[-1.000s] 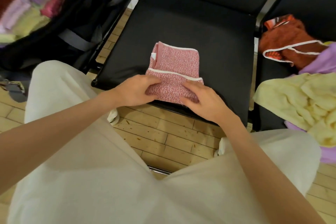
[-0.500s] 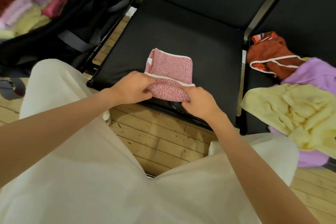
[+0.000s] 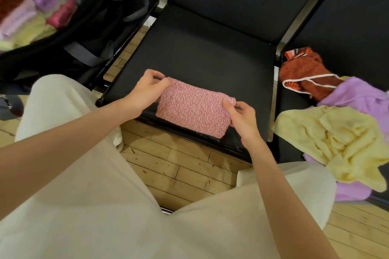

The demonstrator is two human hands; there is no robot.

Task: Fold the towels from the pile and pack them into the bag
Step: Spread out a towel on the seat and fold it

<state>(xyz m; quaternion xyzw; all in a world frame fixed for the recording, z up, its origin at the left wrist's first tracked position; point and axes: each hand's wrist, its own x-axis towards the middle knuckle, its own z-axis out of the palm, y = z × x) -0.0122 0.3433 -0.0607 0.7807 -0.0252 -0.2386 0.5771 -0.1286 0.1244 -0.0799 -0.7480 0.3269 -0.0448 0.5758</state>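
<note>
Pink towel (image 3: 194, 107), folded into a compact oblong of nubbly pink-and-white terry, at the centre of the frame, over the front edge of the black chair seat (image 3: 210, 48); whether resting on the seat or raised just above it, impossible to tell. Left hand (image 3: 145, 91) at the towel's upper left corner, fingers and thumb curled round the edge in a pinch. Right hand (image 3: 242, 118) at the right end, thumb on top and fingers tucked beneath, gripping the fold. Chair seat flat, matte, dark fabric on a black metal frame. At upper left of the frame, open black bag (image 3: 88, 33) with grey webbing straps, soft-sided, holding blurred folded towels (image 3: 42, 6) in lilac, pale yellow, magenta and rust. At right of the frame, on a second black chair (image 3: 357, 17), loose pile of unfolded cloth: rust-orange towel (image 3: 301, 69) with white piping, crumpled; purple towel (image 3: 355, 94) beside and beneath; pale yellow towel (image 3: 336, 141), fluffy and rumpled, on top nearest the lower right. Below the seat, pale wooden plank floor (image 3: 179, 164). Across the bottom of the frame, cream trousers (image 3: 94, 206), smooth woven cloth, and both bare forearms.
</note>
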